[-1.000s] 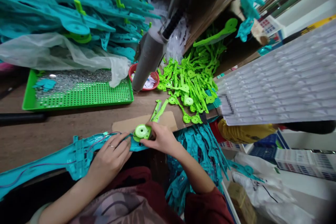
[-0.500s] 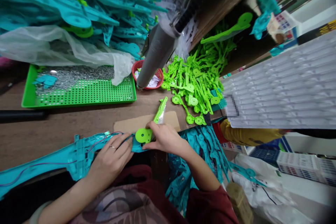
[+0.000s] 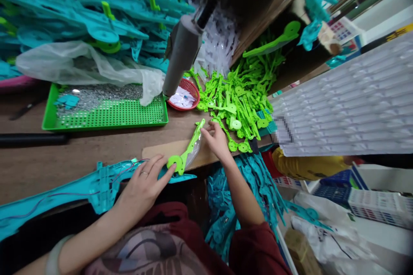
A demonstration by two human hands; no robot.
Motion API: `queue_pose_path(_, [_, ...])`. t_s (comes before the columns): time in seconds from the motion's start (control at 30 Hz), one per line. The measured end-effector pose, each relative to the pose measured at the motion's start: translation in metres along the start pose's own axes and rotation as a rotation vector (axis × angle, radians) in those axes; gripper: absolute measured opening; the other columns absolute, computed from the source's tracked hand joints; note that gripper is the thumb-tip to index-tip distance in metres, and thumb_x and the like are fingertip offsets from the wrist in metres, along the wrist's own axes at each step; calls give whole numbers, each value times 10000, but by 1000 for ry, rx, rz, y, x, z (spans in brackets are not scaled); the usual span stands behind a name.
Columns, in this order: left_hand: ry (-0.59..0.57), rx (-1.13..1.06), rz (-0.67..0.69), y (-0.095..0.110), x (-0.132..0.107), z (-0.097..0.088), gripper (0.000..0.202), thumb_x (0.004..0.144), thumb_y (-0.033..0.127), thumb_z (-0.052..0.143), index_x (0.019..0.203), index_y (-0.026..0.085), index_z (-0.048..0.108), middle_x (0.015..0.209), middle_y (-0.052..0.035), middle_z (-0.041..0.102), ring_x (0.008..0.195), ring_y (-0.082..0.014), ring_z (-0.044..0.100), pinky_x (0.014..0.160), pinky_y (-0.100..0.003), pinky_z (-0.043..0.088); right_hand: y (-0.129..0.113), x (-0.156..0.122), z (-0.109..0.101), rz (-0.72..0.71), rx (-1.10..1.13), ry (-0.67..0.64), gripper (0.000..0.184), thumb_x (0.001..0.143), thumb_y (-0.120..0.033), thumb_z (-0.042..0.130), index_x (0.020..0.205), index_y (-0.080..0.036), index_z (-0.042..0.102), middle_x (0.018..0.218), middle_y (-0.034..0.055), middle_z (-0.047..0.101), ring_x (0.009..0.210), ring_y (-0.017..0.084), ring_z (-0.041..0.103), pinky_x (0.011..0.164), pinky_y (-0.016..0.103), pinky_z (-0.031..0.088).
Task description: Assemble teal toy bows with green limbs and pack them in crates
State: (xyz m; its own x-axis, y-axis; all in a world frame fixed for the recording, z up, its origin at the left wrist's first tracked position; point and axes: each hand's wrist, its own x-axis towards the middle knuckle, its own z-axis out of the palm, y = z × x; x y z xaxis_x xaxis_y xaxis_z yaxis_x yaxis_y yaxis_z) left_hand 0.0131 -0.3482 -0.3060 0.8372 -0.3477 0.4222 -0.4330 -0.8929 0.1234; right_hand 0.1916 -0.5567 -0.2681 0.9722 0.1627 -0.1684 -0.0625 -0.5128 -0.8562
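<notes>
A long teal plastic part [image 3: 75,182] with thin dark wires lies along the front edge of the table. My left hand [image 3: 142,182] rests over its right portion, holding it down, with a fingertip on the round end of a lime-green plastic arm [image 3: 194,139]. That arm slants up and away from the teal part, and a clear plastic piece [image 3: 192,153] shows along its side. My right hand [image 3: 217,142] is beside the arm's far end, at the edge of a heap of green arms [image 3: 240,94]. Its thumb and fingers are apart, with nothing visible between them.
A green perforated tray [image 3: 129,116] of small metal pieces stands behind, beside a red basket [image 3: 195,92] of white pieces. A grey power tool [image 3: 183,49] hangs above. Teal parts [image 3: 97,21] are piled at back left, and more teal parts [image 3: 226,206] hang below the table edge.
My right hand has left the green arm's round end and moved up and right to the heap. My left thumb side has spread onto the round end. The view has shifted slightly.
</notes>
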Motion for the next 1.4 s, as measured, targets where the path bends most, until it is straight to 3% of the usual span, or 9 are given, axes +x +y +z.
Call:
queue_pose_path(0.1, [-2,-3,30,-3,-5,6,437,916,44,456,1300,151,634,1419,-237,563,1321,-369,531,1029,-506,449,4,23,7,198,262,-35,408,777,-414,752,1064,-187,570,748,-50,569,422,54,415,372,211,305])
queue_pose_path(0.2, [10,0,89,-9,-9,13,460,927,45,431,1335,154,615,1409,-238,583,1290,-358,567,1034,-505,445,1,30,11,198,353,-85,383,716,-443,796,879,-181,570,592,-103,452,367,34,332,321,191,253])
queue_pose_path(0.43, [55,2,137,-15,-16,19,513,928,6,414,1394,146,576,1454,-240,553,1350,-361,530,1081,-507,404,3,23,0,219,536,-136,496,661,-418,848,994,-180,568,690,-72,581,430,57,483,353,194,404])
queue_pose_path(0.57, [54,16,149,-17,-18,19,513,930,6,429,1404,144,565,1464,-245,542,1367,-366,515,1082,-515,406,3,22,-7,271,650,-300,459,613,-428,861,859,-157,583,594,-87,510,430,42,436,350,167,347])
queue_pose_path(0.7, [55,17,148,-18,-20,21,539,920,-7,438,1414,172,555,1467,-222,549,1361,-347,526,1083,-497,415,6,25,-4,263,743,-343,436,595,-425,850,761,-179,532,573,-86,510,420,39,427,345,157,327])
queue_pose_path(0.93, [42,27,175,-21,-19,18,526,916,-9,485,1410,159,548,1476,-249,529,1371,-359,516,1068,-490,421,13,26,5,196,830,-274,438,625,-417,844,757,-212,480,481,-136,397,356,34,334,302,147,274])
queue_pose_path(1.07, [34,24,183,-20,-14,13,469,942,22,480,1384,148,570,1483,-245,524,1337,-347,548,1047,-474,416,9,26,3,195,826,-273,471,665,-538,806,799,-214,491,564,-107,490,366,42,385,293,164,303])
queue_pose_path(1.27, [-5,-5,135,-11,-6,1,454,974,58,397,1354,176,614,1475,-120,572,1316,-267,569,1033,-408,390,7,34,10,180,734,-243,499,666,-555,817,761,-221,460,473,-141,420,308,30,302,258,150,220])
queue_pose_path(1.4, [-58,-75,-1,0,7,-18,384,977,125,439,1269,207,674,1430,-78,622,1291,-319,575,1040,-474,371,12,37,11,157,692,-274,471,677,-554,799,792,-202,507,525,-83,577,318,25,300,264,152,246])
